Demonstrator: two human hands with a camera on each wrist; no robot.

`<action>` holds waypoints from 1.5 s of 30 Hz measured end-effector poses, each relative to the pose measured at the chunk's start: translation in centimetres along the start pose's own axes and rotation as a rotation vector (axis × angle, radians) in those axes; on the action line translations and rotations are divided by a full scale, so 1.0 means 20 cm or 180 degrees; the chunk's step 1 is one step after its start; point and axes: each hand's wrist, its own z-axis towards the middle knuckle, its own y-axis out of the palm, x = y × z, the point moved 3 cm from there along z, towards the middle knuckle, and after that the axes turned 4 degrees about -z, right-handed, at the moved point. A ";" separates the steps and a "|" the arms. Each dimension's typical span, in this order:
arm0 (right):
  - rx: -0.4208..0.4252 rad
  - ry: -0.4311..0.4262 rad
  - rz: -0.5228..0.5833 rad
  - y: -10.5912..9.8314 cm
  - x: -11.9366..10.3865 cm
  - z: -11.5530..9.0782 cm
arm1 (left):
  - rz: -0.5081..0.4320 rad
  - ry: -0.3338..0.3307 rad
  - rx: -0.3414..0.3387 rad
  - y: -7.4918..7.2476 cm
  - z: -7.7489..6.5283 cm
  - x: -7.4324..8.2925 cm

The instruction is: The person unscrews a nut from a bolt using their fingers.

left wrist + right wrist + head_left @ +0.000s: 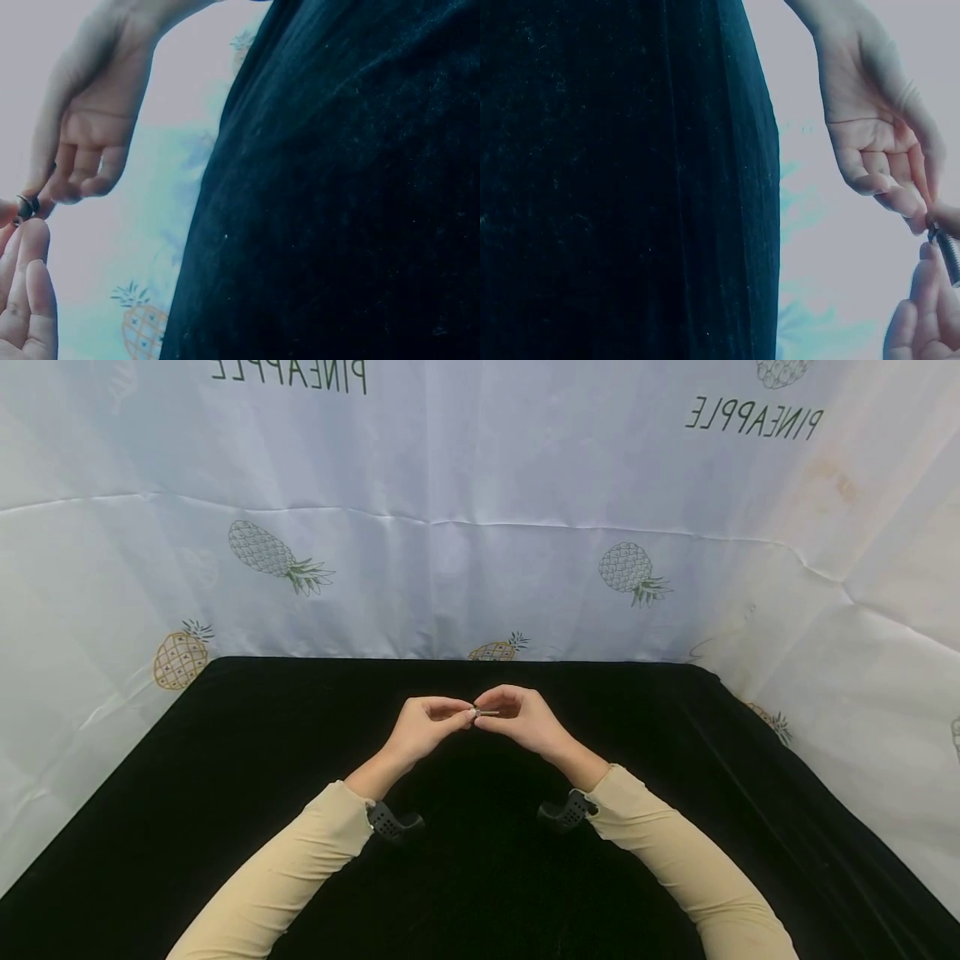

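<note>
A small metal bolt (489, 713) is held in the air between both hands, above the black-covered table. My left hand (426, 727) pinches its left end between thumb and fingertips. From the other side, the fingertips of my right hand (528, 720) grip it close to that same end, and the shaft points into the right palm. The right wrist view shows the threaded shaft (950, 261). Dark, ring-like metal (27, 207) appears between the fingertips in the left wrist view; whether it is the bolt's head or a separate nut, I cannot tell.
A black cloth (480, 877) covers the table under the hands. White curtain fabric (480, 585) with pineapple prints hangs behind and at both sides. Dark wrist devices (393, 823) are strapped near the beige sleeves (300, 860).
</note>
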 end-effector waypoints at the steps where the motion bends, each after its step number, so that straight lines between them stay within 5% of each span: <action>1: -0.0024 0.0018 0.0027 0.00 0.00 0.00 | -0.0010 0.0008 0.0002 0.00 0.00 0.00; 9: -0.0086 0.0178 -0.0144 0.01 0.03 0.01 | -0.0112 0.0036 -0.0027 0.00 0.00 -0.01; 17: -0.0019 0.0044 -0.0139 0.00 0.01 0.01 | -0.0072 0.0028 0.0010 -0.01 0.00 -0.01; 25: -0.0052 0.0290 -0.0157 0.02 0.03 0.02 | -0.0109 0.0017 -0.0028 -0.01 -0.01 -0.01; 33: -0.0029 0.0085 -0.0127 0.01 0.02 0.02 | -0.0122 0.0019 -0.0008 -0.01 -0.01 -0.01; 40: -0.0101 0.0385 -0.0083 0.02 0.02 0.02 | -0.0128 -0.0023 -0.0023 -0.01 -0.01 -0.01; 45: -0.0041 0.0210 -0.0096 0.02 0.01 0.02 | -0.0100 -0.0032 0.0006 -0.01 -0.01 -0.01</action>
